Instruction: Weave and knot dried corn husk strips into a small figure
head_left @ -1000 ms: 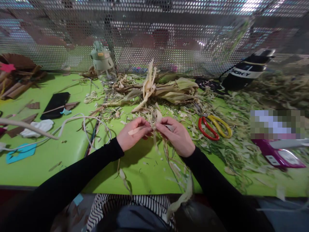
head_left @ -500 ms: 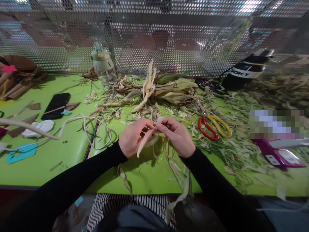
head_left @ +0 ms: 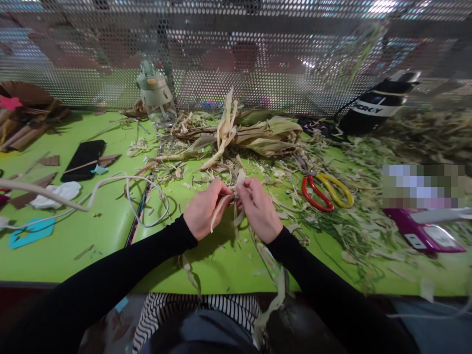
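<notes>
My left hand [head_left: 207, 209] pinches a pale strip of corn husk [head_left: 218, 212], whose loose end hangs in front of the fingers. My right hand [head_left: 258, 209] meets it at the fingertips, closed on the same husk piece; a short tip sticks up above the thumb and another strip hangs below. The exact spot where the strips cross is hidden by the fingers. Just beyond my hands lies a heap of dried corn husks [head_left: 258, 137], with a folded pale husk figure [head_left: 225, 129] standing up against it. Long husk strips [head_left: 275, 300] trail over the table's front edge.
Scissors with red and yellow handles [head_left: 326, 191] lie right of my hands among husk scraps [head_left: 350, 236]. A black bottle [head_left: 381, 105], a clear bottle [head_left: 158, 98], a phone [head_left: 84, 160], a white cable [head_left: 110, 179] and a purple packet [head_left: 424, 233] surround the work. Perforated metal [head_left: 236, 64] stands behind.
My right hand has shifted slightly left and turned, closing in on my left hand. The husk strip in my left hand has swung a little, its loose end now higher.
</notes>
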The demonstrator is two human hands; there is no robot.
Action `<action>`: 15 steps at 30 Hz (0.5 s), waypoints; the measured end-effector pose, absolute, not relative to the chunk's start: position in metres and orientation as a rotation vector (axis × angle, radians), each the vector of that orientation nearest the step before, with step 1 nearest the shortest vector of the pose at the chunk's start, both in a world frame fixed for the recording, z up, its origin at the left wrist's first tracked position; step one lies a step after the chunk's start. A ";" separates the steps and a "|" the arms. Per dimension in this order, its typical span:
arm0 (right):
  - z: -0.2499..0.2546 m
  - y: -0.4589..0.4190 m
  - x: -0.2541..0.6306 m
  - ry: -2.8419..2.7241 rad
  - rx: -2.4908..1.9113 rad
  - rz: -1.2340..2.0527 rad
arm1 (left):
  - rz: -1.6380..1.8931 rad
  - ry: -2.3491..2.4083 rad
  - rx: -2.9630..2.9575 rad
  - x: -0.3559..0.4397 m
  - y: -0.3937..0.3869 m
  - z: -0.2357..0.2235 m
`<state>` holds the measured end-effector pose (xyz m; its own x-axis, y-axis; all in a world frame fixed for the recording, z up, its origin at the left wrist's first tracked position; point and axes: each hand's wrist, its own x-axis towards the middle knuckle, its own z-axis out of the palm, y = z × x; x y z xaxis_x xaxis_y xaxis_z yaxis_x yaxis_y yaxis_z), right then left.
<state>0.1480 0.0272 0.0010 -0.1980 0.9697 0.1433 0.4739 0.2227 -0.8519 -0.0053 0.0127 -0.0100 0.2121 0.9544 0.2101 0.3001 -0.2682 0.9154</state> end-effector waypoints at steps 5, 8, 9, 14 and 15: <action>-0.002 0.026 0.147 -1.733 -1.284 0.911 | 1.123 1.125 1.574 -0.003 0.012 -0.004; 0.000 0.025 0.147 -1.627 -1.237 1.009 | 1.169 1.075 1.399 -0.001 0.013 0.002; 0.000 0.025 0.147 -1.585 -1.228 1.032 | 1.182 1.046 1.344 -0.001 0.014 0.003; 0.002 0.025 0.146 -1.396 -1.131 1.191 | 1.203 0.929 1.230 -0.001 0.015 0.003; 0.002 0.025 0.145 -1.354 -1.105 1.225 | 1.200 0.922 1.222 -0.002 0.015 0.003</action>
